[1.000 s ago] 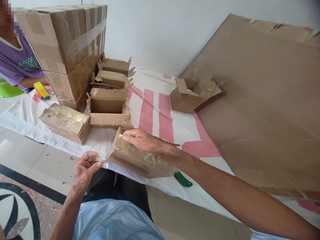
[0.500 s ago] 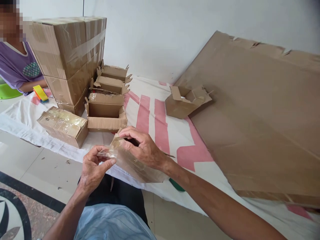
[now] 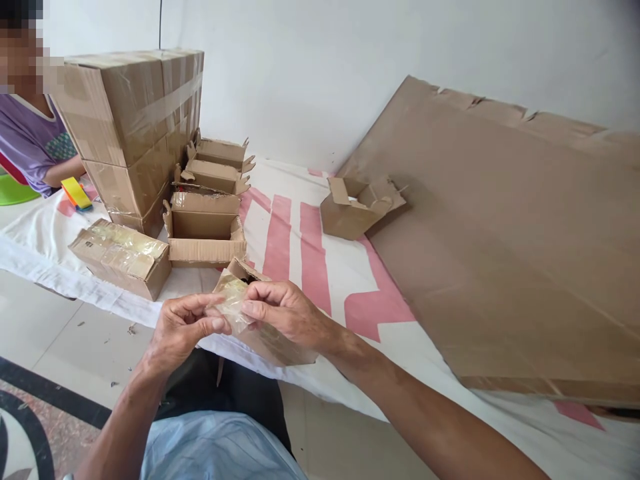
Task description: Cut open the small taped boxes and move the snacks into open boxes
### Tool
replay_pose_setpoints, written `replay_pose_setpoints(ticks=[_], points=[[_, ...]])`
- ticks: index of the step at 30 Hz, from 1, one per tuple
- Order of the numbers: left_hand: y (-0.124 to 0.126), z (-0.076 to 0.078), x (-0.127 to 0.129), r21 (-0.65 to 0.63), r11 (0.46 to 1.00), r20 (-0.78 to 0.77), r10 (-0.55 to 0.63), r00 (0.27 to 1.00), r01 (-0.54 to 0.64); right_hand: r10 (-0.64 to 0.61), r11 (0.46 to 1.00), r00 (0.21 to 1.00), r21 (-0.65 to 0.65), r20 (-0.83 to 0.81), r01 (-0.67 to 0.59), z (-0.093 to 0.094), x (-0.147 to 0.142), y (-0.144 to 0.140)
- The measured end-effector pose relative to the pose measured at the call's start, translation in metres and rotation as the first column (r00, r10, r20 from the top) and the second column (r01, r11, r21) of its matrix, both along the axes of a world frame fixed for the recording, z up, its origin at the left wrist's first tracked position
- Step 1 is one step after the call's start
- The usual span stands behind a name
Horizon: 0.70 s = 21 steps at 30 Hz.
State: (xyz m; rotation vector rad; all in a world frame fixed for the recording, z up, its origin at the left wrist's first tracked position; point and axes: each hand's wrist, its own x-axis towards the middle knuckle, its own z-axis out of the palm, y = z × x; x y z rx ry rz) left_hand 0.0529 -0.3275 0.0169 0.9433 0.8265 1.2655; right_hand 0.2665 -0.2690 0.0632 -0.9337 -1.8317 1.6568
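Between my hands is a crumpled strip of clear packing tape [image 3: 234,303], over the near end of a small cardboard box [image 3: 280,347]. My left hand [image 3: 183,327] pinches the tape's left side between thumb and fingers. From the right, my right hand [image 3: 285,310] grips its other side with closed fingertips. The box rests at the table's front edge, its top partly open behind the tape; my right hand and forearm hide much of it. Just beyond stands an open cardboard box [image 3: 207,250], and to its left a taped box [image 3: 123,257].
Stacked taped cartons [image 3: 135,113] rise at the left, near a yellow tape dispenser [image 3: 76,193] and a person in a purple shirt [image 3: 25,133]. Another open box [image 3: 345,217] touches a large cardboard sheet [image 3: 500,253] leaning on the wall. A white and pink cloth [image 3: 327,320] covers the table.
My right hand has moved from the box's top edge to the tape, and now pinches it beside my left hand. The tape is more spread out between them. The view has shifted slightly.
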Motion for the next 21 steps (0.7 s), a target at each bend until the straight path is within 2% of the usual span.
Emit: replay_pose_setpoints(ticks=[4,7,11,14,19,21], points=[[-0.001,-0.001,-0.009,0.012,0.982,0.075,-0.19,0.979,0.189,-0.012,0.987,0.995,-0.158,-0.1,-0.004,-0.002,0.003,0.0],[-0.002,-0.001,-0.01,0.035,0.976,0.095,-0.219,0.971,0.217,-0.004,0.985,0.993,-0.17,-0.115,-0.015,0.0,0.002,-0.002],[-0.002,0.001,-0.004,0.093,0.996,0.035,-0.019,0.999,0.015,0.021,0.997,0.999,-0.072,-0.048,-0.024,0.006,-0.002,-0.009],[-0.003,0.0,0.003,0.09,0.989,0.01,0.114,0.993,-0.114,-0.019,0.999,1.0,-0.027,-0.009,0.018,0.003,-0.007,-0.017],[-0.009,0.0,0.01,0.099,0.979,0.01,0.176,0.984,-0.176,-0.131,0.989,0.991,-0.079,-0.029,0.128,-0.004,-0.012,-0.032],[-0.012,0.0,0.01,0.125,0.971,-0.02,0.209,0.978,-0.205,-0.174,0.983,0.985,-0.056,-0.023,0.172,-0.005,-0.013,-0.035]])
